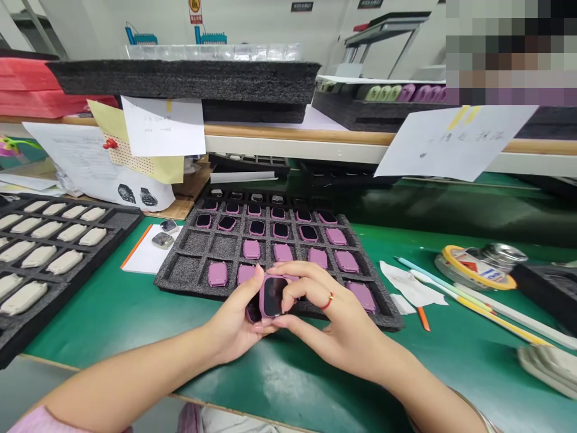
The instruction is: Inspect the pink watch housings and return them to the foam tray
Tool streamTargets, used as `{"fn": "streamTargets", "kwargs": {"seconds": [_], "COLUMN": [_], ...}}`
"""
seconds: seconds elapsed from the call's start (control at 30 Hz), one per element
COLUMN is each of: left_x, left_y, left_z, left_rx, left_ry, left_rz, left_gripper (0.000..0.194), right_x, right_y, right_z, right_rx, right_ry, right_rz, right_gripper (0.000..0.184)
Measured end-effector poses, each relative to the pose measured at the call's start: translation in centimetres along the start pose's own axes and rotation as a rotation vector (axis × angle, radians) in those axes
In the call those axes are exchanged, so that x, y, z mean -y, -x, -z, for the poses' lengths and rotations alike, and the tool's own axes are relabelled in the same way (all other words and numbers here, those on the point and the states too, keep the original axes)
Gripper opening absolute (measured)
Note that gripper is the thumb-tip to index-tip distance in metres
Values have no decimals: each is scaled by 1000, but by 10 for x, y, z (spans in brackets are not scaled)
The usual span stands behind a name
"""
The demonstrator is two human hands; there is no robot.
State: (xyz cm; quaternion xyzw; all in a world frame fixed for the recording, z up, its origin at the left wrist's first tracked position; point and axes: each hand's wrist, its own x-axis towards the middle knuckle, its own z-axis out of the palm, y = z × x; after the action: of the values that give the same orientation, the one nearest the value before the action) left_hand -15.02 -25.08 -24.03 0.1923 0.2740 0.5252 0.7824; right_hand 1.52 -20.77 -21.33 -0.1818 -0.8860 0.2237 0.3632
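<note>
In front of my chest, both hands hold a purple watch case with a black screen (273,296). My left hand (232,322) grips it from the left, thumb along its upper edge and fingers underneath. My right hand (336,322) closes round its right side, a bent finger against the screen and the thumb at the lower edge. A second dark glossy face (253,308) shows beside it under my left thumb, mostly hidden. Just behind my hands lies a black foam tray (184,270) of purple watch cases, the far ones with dark screens upward, the nearer ones plain purple.
At left, another foam tray (119,221) holds beige cases. Two small watch pieces (163,239) lie on white paper. Rightward are crumpled tissue (408,282), a tape roll (455,270), several pens (439,279) and stacked beige pieces (547,367). A shelf (288,141) crosses behind, hung with papers.
</note>
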Motion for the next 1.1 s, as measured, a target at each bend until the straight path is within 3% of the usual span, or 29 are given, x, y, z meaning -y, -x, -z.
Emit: {"fn": "streamTargets", "kwargs": {"seconds": [0.27, 0.33, 0.53, 0.63, 0.77, 0.93, 1.1], "left_x": [-1, -1, -1, -2, -2, 0, -1], "left_y": [-3, -3, 0, 0, 0, 0, 1], "left_z": [-1, 0, 0, -1, -1, -1, -2], "left_rx": [-2, -1, -9, 1, 8, 35, 28], "left_ry": [-36, -48, -45, -37, -36, -7, -9], "left_rz": [-6, 1, 67, 73, 75, 73, 92], "left_gripper": [51, 50, 55, 53, 50, 44, 44], "right_x": [-3, -6, -20, -22, -19, -15, -12], "right_y": [0, -1, 1, 5, 11, 15, 21], "right_z": [-4, -3, 4, 4, 2, 6, 10], "right_rx": [-118, -206, -638, -665, -573, -432, -323], "right_ry": [-248, -346, -566, -574, -315, 99, 148], "right_rz": [-177, -244, -345, -377, -234, 180, 323], "right_gripper": [7, 9, 14, 4, 26, 23, 28]}}
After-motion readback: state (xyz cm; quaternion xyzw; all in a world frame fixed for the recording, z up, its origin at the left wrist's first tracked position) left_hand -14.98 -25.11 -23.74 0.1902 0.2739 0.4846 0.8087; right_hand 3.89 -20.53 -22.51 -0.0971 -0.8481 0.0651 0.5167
